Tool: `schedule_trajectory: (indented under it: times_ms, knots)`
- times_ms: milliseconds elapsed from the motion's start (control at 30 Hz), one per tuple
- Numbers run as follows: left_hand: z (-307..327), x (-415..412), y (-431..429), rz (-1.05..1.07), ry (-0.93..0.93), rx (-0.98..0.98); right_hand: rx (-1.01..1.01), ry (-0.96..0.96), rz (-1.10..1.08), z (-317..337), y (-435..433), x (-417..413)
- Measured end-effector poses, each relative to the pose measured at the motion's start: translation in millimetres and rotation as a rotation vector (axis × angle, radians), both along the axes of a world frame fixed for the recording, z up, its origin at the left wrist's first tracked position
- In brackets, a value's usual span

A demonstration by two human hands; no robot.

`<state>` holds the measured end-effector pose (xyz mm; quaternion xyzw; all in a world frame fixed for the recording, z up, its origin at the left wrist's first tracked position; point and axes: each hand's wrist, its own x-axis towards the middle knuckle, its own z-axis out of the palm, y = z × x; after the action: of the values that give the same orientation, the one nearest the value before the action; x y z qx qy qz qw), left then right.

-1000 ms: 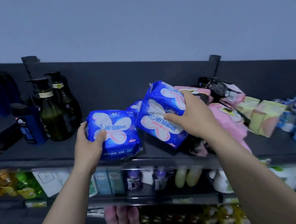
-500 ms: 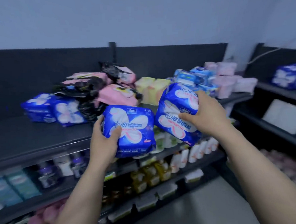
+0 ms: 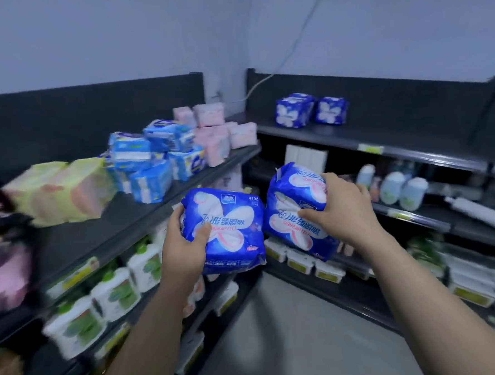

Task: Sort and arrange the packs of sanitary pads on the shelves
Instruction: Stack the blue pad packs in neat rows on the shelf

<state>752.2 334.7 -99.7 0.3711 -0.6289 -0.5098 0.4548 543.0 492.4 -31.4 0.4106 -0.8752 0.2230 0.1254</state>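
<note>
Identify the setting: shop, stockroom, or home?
Most likely a small shop's toiletries corner: dark tiered shelves with price tags on their front edges, pad packs piled in matching batches, and bottles lined up on a lower shelf.

Bare left grip (image 3: 183,249), bare right grip (image 3: 340,213), forearms (image 3: 421,292) unclothed to frame edge

At frame centre two packs are held close side by side: the left-hand pack (image 3: 228,229) in the left hand (image 3: 183,249), the right-hand pack (image 3: 294,213) in the right hand (image 3: 340,213). Heaped packs (image 3: 151,158) are spread on the left shelf (image 3: 98,234) at middle left. Paired packs (image 3: 311,112) are set side by side on the right shelf (image 3: 382,138), upper right; bottles (image 3: 400,189) are ranged beneath it.
</note>
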Motion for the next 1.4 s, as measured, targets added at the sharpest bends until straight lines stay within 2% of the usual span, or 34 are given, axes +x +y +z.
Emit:
schedule_trajectory:
  times_ms: [267, 500, 700, 900, 1200, 1400]
  knots:
    - [12.9, -129.6, -59.8, -0.200, 0.062, 0.041, 0.006, 0.040, -0.203, 13.4, -15.1, -93.9]
    - [40.3, -231.5, -119.7, -0.296, 0.050, -0.076, -0.038, 0.042, -0.328, 28.8, -49.2, -168.4]
    - [41.3, -309.9, -148.0, -0.384, 0.029, -0.066, -0.046, 0.034, -0.407, 23.4, -60.6, -225.0]
    - [41.2, -395.4, -170.7, -0.394, 0.058, -0.114, -0.044, 0.044, -0.442, 22.0, -75.5, -299.5]
    - [45.5, -548.6, -188.3, -0.348, 0.068, -0.144, -0.026, 0.073, -0.396, 40.4, -94.8, -457.1]
    - [47.6, -639.3, -187.9, -0.354, 0.145, -0.103, -0.023, 0.099, -0.367, 50.7, -102.6, -556.8]
